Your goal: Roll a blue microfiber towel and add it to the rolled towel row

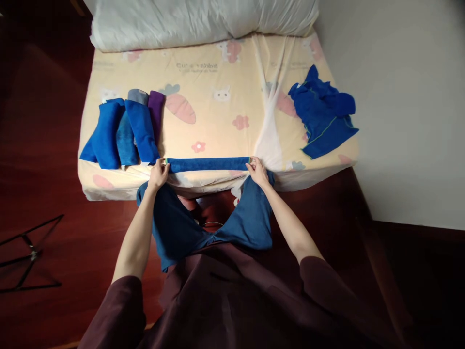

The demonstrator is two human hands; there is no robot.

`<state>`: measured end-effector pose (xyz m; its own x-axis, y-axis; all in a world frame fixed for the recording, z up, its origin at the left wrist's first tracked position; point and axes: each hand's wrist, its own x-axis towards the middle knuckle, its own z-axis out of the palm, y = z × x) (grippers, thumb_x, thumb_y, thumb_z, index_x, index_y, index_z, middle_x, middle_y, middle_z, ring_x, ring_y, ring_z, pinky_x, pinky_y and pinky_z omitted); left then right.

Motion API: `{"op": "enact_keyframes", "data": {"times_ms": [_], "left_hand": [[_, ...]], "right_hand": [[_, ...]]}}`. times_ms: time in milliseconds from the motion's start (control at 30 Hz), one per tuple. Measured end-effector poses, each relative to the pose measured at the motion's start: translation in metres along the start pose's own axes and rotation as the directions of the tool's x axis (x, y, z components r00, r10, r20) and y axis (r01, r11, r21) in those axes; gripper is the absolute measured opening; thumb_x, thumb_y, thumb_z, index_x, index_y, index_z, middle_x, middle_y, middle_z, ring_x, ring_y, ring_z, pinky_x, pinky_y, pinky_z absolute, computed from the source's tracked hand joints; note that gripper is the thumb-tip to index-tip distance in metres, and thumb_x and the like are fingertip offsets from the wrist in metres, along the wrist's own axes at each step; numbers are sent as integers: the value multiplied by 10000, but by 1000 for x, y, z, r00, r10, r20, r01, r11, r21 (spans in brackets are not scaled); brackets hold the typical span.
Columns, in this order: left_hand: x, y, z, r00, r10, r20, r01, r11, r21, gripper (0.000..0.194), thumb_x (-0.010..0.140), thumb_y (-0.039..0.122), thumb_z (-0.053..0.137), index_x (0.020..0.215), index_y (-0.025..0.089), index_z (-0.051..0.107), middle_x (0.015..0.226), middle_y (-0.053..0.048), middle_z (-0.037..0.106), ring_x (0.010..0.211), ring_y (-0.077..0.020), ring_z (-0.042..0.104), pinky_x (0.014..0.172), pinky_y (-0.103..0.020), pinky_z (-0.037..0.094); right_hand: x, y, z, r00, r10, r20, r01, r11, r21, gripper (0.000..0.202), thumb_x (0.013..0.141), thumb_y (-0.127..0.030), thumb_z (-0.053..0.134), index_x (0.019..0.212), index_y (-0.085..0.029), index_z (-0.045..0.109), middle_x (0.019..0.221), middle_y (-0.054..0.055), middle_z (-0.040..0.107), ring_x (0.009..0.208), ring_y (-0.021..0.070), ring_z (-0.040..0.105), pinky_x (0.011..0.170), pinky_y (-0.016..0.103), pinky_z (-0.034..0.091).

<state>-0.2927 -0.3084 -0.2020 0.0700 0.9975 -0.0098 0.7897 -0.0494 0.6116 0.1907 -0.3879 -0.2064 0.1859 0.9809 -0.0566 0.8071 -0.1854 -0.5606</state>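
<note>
Blue cloth strip [209, 164] ran straight along the near edge of the bed [221, 135], folded long and narrow; whether its middle touched the bed could not be told. The left hand [159, 174] had its fingers closed on the strip's left end, and the right hand [257, 171] had its fingers pinched on the right end, so the cloth was held between them. Near the bed's left side lay a row of folded cloths [107, 135] in blue, teal, gray and purple, close to the left hand. Near the bed's right side sat a crumpled blue cloth [321, 114] with green edging. A pale quilt [203, 22] lay across the bed's far end. Left of the bed, a black metal stand [33, 253] showed over the dark red floor [72, 203].
</note>
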Motion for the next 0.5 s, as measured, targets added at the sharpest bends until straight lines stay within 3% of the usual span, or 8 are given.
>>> {"op": "enact_keyframes", "data": {"times_ms": [233, 333, 433, 500], "left_hand": [[0, -2, 2, 1000, -21, -20, 21, 1000, 9, 486, 999, 470, 509, 1348, 139, 579, 945, -120, 736, 910, -278, 711, 929, -397, 544], [-4, 3, -1, 999, -16, -33, 17, 1000, 25, 489, 1006, 460, 509, 1355, 126, 581, 1001, -145, 739, 946, -291, 705, 950, -422, 546], [-13, 12, -4, 996, 54, -74, -50, 997, 53, 464, 1025, 391, 464, 1381, 113, 573, 1170, -190, 719, 1118, -312, 667, 1046, -464, 516], [-21, 18, -5, 984, 150, -97, -141, 986, 91, 457, 1033, 330, 425, 1413, 121, 570, 1370, -199, 649, 1304, -315, 583, 1148, -488, 454]], "right_hand": [[0, 1, 3, 998, 5, -57, 0, 997, 76, 478, 993, -455, 540, 1375, -171, 579, 1016, 101, 762, 909, 258, 709, 842, 366, 571], [-4, -2, 1, 993, -28, -115, 32, 999, 33, 461, 988, -425, 551, 1370, -170, 582, 1137, 134, 746, 980, 270, 701, 904, 391, 571], [-11, -10, -3, 967, -147, -208, 137, 989, -62, 451, 997, -372, 538, 1389, -156, 591, 1341, 174, 675, 1187, 301, 641, 1059, 445, 516], [-16, -16, -5, 948, -249, -197, 227, 965, -130, 446, 1012, -308, 496, 1425, -173, 595, 1454, 158, 620, 1315, 309, 574, 1138, 482, 456]]}}
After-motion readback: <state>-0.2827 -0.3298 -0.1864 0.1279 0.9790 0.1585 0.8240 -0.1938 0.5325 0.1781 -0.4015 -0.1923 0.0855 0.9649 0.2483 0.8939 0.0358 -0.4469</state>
